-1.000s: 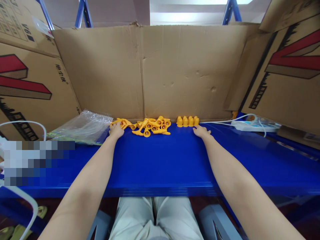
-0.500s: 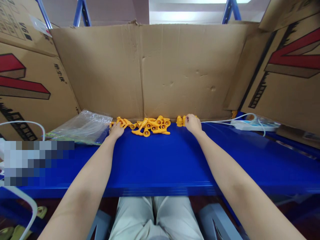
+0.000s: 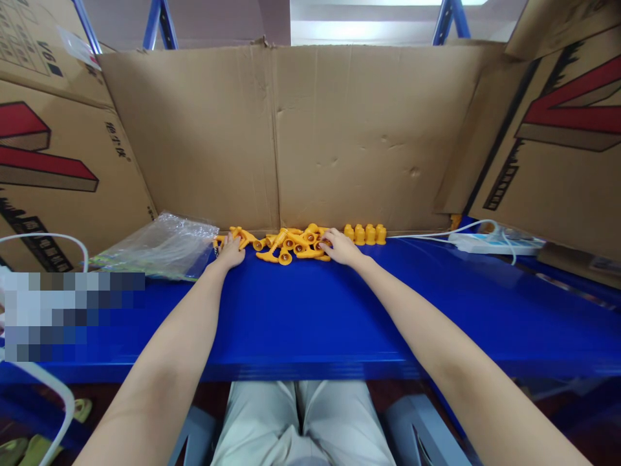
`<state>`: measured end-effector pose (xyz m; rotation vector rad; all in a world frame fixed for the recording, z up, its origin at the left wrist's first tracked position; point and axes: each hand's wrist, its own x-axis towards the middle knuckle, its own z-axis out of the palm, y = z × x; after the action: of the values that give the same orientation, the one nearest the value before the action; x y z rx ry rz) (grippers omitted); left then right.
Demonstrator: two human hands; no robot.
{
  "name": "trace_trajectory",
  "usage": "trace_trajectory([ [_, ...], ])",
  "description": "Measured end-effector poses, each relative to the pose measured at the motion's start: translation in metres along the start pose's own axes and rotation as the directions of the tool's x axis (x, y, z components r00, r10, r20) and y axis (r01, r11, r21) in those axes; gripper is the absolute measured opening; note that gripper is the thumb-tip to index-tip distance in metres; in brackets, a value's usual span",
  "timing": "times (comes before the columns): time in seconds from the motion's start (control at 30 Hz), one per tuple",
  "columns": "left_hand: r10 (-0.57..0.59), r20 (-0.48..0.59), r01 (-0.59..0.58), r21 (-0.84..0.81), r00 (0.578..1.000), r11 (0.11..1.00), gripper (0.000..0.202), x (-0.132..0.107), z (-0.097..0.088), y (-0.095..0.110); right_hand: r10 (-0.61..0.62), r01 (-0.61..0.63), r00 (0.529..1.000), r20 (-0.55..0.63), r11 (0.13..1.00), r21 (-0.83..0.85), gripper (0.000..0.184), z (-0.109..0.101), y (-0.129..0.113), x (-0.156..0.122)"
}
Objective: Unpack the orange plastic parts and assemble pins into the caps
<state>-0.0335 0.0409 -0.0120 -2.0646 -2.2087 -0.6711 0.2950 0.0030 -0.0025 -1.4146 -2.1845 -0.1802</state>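
Yellow plastic pieces are sitting in a loose heap right between the two hands, way out at full reach and pushed up against the cardboard wall at the back of the blue table.

What's changed: half a second ago the right hand was over on the little row of upright yellow caps, and a second ago it was just short of that row. Now it has slid inward and landed on the right edge of the heap, so the row stands on its own just outside that hand, four or five caps side by side, none of them touched. So both hands are on the loose heap now, one at each end.

The left hand has barely budged. It's palm down with its fingertips on the pieces at the left end of the heap, and the crinkly clear plastic bag lies just outside it.

Pose-wise, both arms are stretched nearly straight, forearms angling in toward each other. The right hand's fingers are curled down over a piece at the heap's edge; honestly can't tell if it's actually pinching anything or just resting there. Same for the left: fingers bent over a piece, grip unclear.

A white power strip sits well off past the right hand.
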Motion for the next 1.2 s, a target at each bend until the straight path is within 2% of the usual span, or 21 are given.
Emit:
trace_trajectory([
  [0.23, -0.005, 0.031, 0.004, 0.045, 1.0, 0.999, 0.06, -0.004, -0.003, 0.0, 0.073, -0.067, 0.991, -0.11, 0.996, 0.054, 0.011, -0.001, 0.006, -0.001],
  [0.4, -0.019, 0.06, 0.016, 0.052, 0.998, 0.998, 0.063, -0.003, -0.003, 0.001, 0.125, -0.096, 0.982, -0.145, 0.976, 0.195, 0.023, 0.003, 0.013, 0.004],
  [0.47, -0.013, 0.062, 0.009, 0.051, 0.998, 0.999, 0.065, -0.002, -0.002, 0.0, 0.189, -0.149, 0.974, -0.128, 0.951, 0.272, 0.025, 0.003, 0.013, 0.005],
  [0.53, -0.002, 0.054, -0.001, 0.043, 0.999, 0.999, 0.068, -0.001, -0.001, -0.001, 0.301, -0.264, 0.953, -0.044, 0.89, 0.373, 0.026, 0.002, 0.011, 0.005],
  [0.6, 0.015, 0.037, -0.016, 0.016, 0.999, 1.0, 0.07, 0.0, -0.001, -0.002, 0.4, -0.403, 0.91, 0.111, 0.789, 0.463, 0.027, 0.0, 0.008, 0.005],
  [0.67, 0.039, 0.014, -0.039, -0.024, 0.999, 0.999, 0.072, 0.0, 0.0, -0.002, 0.428, -0.494, 0.869, 0.248, 0.712, 0.499, 0.023, -0.004, 0.006, 0.004],
  [0.77, 0.064, -0.014, -0.065, -0.063, 0.998, 0.996, 0.071, -0.001, -0.001, -0.001, 0.429, -0.53, 0.848, 0.313, 0.688, 0.495, 0.004, -0.01, 0.003, 0.003],
  [0.93, 0.032, -0.013, -0.032, -0.042, 0.999, 0.999, 0.059, -0.004, -0.003, 0.003, 0.499, -0.53, 0.842, 0.203, 0.697, 0.483, 0.015, -0.017, 0.002, 0.005],
  [1.03, 0.075, -0.086, -0.078, -0.038, 0.993, 0.996, 0.05, -0.007, -0.01, 0.009, 0.515, -0.464, 0.856, 0.042, 0.731, 0.5, 0.023, -0.02, 0.002, 0.009],
  [1.1, 0.16, -0.192, -0.173, -0.051, 0.968, 0.984, 0.05, -0.011, -0.019, 0.019, 0.491, -0.387, 0.863, -0.118, 0.793, 0.47, 0.026, -0.021, 0.001, 0.011],
  [1.2, 0.337, -0.327, -0.371, -0.045, 0.883, 0.928, 0.055, -0.023, -0.037, 0.043, 0.341, -0.238, 0.884, -0.32, 0.917, 0.319, 0.031, -0.021, -0.003, 0.011],
])
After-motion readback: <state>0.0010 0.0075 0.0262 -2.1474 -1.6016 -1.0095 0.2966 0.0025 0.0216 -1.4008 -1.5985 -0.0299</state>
